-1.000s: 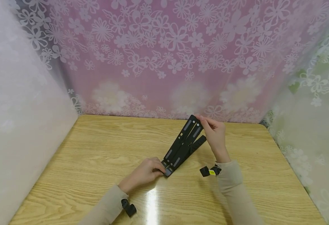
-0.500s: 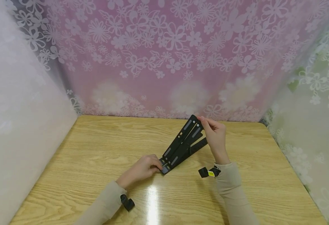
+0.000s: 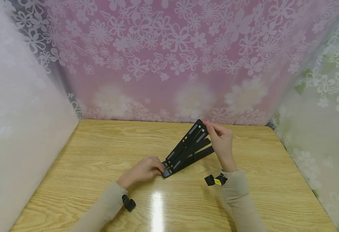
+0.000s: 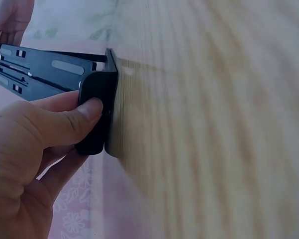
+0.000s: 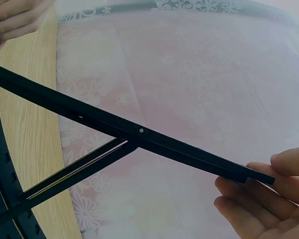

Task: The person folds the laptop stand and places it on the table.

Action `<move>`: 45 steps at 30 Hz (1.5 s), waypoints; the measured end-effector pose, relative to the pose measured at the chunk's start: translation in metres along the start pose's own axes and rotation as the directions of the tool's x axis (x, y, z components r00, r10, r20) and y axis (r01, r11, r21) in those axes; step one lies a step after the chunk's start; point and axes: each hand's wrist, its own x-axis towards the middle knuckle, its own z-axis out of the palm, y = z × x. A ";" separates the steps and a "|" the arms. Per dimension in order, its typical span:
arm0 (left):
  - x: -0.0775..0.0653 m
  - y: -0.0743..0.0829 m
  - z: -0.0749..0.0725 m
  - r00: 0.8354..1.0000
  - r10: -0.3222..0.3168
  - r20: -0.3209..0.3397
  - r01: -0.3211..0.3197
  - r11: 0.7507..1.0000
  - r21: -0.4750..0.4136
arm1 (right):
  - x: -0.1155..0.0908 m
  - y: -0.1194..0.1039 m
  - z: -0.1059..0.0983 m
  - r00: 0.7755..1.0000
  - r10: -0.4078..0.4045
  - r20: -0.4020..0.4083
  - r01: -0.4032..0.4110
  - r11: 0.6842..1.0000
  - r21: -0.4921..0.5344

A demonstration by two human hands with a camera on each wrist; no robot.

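A black folding laptop stand (image 3: 178, 154) is held at a slant over the table, its top arms raised off its base. In the head view my left hand (image 3: 141, 170) pinches the stand's lower hinged end; the left wrist view shows the thumb pressed on the black front lip (image 4: 98, 87). At the stand's upper far end, my right hand (image 3: 222, 141) grips the tip of the top arms between thumb and fingers. Between top and base, a thin pair of support struts (image 5: 72, 177) spans the gap in the right wrist view, meeting the slotted base (image 5: 5, 164).
The wood-grain table (image 3: 108, 141) lies under both hands. A pink flowered curtain (image 3: 157, 64) hangs along its back edge, with pale sheets at the left (image 3: 27, 112) and right (image 3: 317, 129). Each wrist bears a small black camera.
The stand's base has swung down and away from its top arms, widening the gap. My left hand has shifted left with the lower end; the right hand has stayed nearly still.
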 end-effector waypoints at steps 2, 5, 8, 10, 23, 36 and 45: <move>0.000 -0.002 -0.002 1.000 -0.006 0.003 0.006 1.000 -0.001 | -0.001 -0.001 0.000 1.000 -0.002 0.003 0.002 1.000 -0.004; -0.001 -0.006 -0.004 1.000 -0.011 0.009 0.011 1.000 -0.014 | -0.003 -0.002 0.000 1.000 -0.002 0.009 0.002 1.000 -0.013; -0.001 -0.008 -0.006 1.000 0.005 0.015 -0.005 1.000 -0.022 | -0.004 -0.003 0.000 1.000 -0.007 0.012 0.008 1.000 -0.020; -0.001 -0.008 -0.006 1.000 0.007 0.015 -0.007 1.000 -0.023 | -0.004 -0.004 0.000 1.000 -0.015 0.011 0.015 0.999 -0.028; -0.002 -0.003 -0.001 1.000 0.018 -0.001 -0.018 1.000 0.000 | -0.005 -0.006 0.001 1.000 -0.020 -0.019 0.019 0.999 -0.048; 0.000 -0.004 -0.001 1.000 0.015 -0.004 -0.016 1.000 -0.023 | -0.005 -0.007 0.000 1.000 -0.013 -0.014 0.012 0.999 -0.052; 0.001 -0.005 -0.003 0.998 -0.057 0.024 0.058 0.997 -0.049 | -0.007 -0.006 -0.002 0.999 -0.042 -0.009 0.042 0.999 -0.032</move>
